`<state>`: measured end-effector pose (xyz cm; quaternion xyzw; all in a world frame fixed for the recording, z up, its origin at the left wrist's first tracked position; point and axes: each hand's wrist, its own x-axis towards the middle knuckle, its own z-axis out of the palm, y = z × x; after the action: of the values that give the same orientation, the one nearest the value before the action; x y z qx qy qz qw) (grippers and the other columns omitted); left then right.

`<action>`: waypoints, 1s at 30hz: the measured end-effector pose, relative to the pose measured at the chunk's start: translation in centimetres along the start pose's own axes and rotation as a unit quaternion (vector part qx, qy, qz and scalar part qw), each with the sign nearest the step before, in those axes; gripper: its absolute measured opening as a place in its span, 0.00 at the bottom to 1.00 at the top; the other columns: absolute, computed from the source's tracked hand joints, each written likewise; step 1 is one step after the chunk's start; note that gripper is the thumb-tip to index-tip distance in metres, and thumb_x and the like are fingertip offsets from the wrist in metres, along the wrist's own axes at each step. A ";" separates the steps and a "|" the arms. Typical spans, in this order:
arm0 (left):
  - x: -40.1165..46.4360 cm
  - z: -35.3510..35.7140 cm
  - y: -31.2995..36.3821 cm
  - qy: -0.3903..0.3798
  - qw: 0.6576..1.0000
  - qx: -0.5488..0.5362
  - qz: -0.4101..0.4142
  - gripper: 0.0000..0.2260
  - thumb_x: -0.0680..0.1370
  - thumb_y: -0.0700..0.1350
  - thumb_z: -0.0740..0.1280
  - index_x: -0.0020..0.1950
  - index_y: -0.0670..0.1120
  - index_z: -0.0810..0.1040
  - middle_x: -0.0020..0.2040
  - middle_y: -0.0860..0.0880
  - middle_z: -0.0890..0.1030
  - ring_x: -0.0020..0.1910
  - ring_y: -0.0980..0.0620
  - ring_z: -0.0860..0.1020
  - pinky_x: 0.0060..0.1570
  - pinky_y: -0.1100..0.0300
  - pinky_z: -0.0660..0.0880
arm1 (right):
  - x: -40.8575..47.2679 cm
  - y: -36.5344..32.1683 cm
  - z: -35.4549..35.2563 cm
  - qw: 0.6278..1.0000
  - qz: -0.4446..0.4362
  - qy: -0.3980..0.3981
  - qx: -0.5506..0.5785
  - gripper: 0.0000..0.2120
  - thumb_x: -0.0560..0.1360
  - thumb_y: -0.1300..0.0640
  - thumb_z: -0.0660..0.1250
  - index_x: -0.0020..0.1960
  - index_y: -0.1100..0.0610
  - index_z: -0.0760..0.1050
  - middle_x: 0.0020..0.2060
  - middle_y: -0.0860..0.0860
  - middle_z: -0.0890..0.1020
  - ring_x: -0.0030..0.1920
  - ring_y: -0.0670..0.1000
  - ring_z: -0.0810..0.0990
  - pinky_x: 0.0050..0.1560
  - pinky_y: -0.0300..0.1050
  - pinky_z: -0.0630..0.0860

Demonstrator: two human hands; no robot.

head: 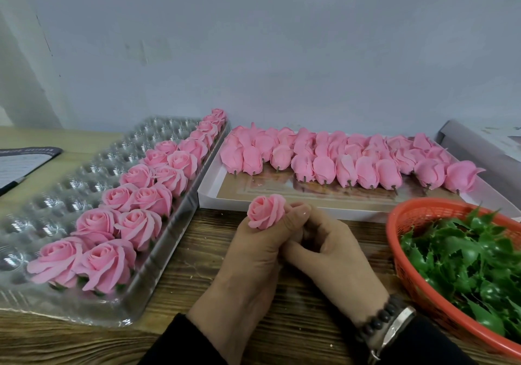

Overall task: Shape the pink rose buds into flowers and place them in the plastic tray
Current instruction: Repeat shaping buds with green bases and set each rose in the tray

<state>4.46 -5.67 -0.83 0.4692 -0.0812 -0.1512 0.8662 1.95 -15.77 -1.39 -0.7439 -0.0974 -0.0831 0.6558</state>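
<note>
My left hand (251, 254) grips a pink rose (265, 211) whose petals are spread open, holding it upright above the wooden table. My right hand (332, 249) is pressed against the left one, its fingers curled at the rose's base, which is hidden. The clear plastic tray (64, 184) lies at the left; two rows of shaped roses (141, 195) fill its right side. A white cardboard box (214, 192) behind my hands holds several closed pink buds (346, 161) lying in rows.
An orange basket (406, 215) with green plastic calyxes (468, 260) stands at the right, close to my right wrist. A dark notebook (22, 164) lies at the far left. A grey wall runs behind the table.
</note>
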 end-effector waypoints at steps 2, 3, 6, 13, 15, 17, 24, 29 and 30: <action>0.0 0.1 -0.1 0.019 1.000 0.002 0.019 0.08 0.64 0.40 0.74 0.39 0.39 0.79 0.37 0.41 0.77 0.37 0.48 0.78 0.38 0.60 0.78 | 0.0 0.3 0.2 1.000 0.000 0.022 -0.013 0.17 0.67 0.68 0.70 0.51 0.51 0.78 0.40 0.57 0.82 0.41 0.52 0.80 0.44 0.46 0.77; -0.1 0.1 -0.2 0.024 0.999 0.007 0.026 0.08 0.63 0.41 0.73 0.39 0.40 0.80 0.36 0.42 0.78 0.37 0.49 0.78 0.38 0.60 0.78 | 0.0 0.3 0.2 0.999 0.003 0.030 -0.017 0.16 0.67 0.68 0.70 0.50 0.52 0.77 0.40 0.55 0.82 0.42 0.51 0.81 0.43 0.44 0.77; -0.1 0.2 -0.2 0.012 0.999 0.023 0.021 0.09 0.64 0.39 0.76 0.41 0.39 0.81 0.39 0.40 0.79 0.39 0.47 0.79 0.40 0.59 0.79 | 0.0 0.0 0.0 0.999 0.009 0.031 0.009 0.19 0.68 0.72 0.68 0.50 0.50 0.78 0.44 0.59 0.83 0.44 0.54 0.83 0.42 0.40 0.80; -0.1 -0.6 0.5 -0.047 0.997 0.054 -0.033 0.12 0.65 0.41 0.74 0.46 0.38 0.82 0.40 0.40 0.79 0.41 0.46 0.80 0.42 0.57 0.78 | 0.0 -0.4 -1.1 0.995 0.052 -0.054 0.067 0.10 0.70 0.72 0.66 0.50 0.63 0.79 0.35 0.60 0.81 0.36 0.52 0.80 0.42 0.42 0.78; -0.1 -0.4 0.5 -0.008 0.995 0.099 -0.005 0.12 0.66 0.41 0.75 0.46 0.38 0.81 0.39 0.37 0.80 0.41 0.44 0.80 0.41 0.57 0.78 | 0.0 0.0 -1.0 0.998 0.043 -0.038 0.027 0.11 0.71 0.70 0.67 0.51 0.60 0.79 0.38 0.63 0.81 0.39 0.58 0.80 0.46 0.48 0.79; 0.1 -0.4 0.4 0.050 0.991 0.119 0.043 0.10 0.67 0.39 0.72 0.45 0.36 0.81 0.40 0.36 0.82 0.39 0.45 0.81 0.38 0.58 0.79 | 0.2 0.4 -0.8 0.999 0.027 0.005 0.016 0.17 0.71 0.72 0.65 0.54 0.54 0.77 0.44 0.60 0.82 0.46 0.58 0.80 0.50 0.46 0.78; -0.1 0.1 -0.1 0.042 0.931 0.328 0.154 0.03 0.70 0.36 0.72 0.39 0.42 0.79 0.34 0.46 0.82 0.34 0.55 0.77 0.34 0.62 0.74 | 0.1 0.1 -0.6 0.995 -0.071 0.069 -0.017 0.16 0.72 0.47 0.62 0.59 0.40 0.72 0.57 0.40 0.79 0.60 0.38 0.75 0.59 0.34 0.71; -0.6 0.8 -0.9 -0.009 0.903 0.398 0.164 0.10 0.73 0.33 0.67 0.40 0.49 0.78 0.37 0.50 0.81 0.36 0.61 0.79 0.33 0.72 0.71 | -0.2 0.0 0.1 0.989 -0.107 0.084 -0.063 0.19 0.71 0.41 0.56 0.59 0.43 0.75 0.55 0.37 0.80 0.58 0.39 0.76 0.58 0.34 0.71; -0.6 0.9 -0.9 -0.012 0.898 0.408 0.161 0.09 0.74 0.33 0.66 0.41 0.47 0.79 0.38 0.49 0.81 0.38 0.61 0.79 0.34 0.72 0.72 | -0.3 0.0 0.1 0.986 -0.111 0.090 -0.081 0.18 0.72 0.41 0.56 0.57 0.42 0.76 0.53 0.37 0.81 0.57 0.40 0.77 0.57 0.37 0.72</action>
<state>3.47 -6.66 -1.05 0.7603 -0.2206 0.0316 0.6101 1.70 -15.64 -1.49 -0.7688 -0.1129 -0.2298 0.5860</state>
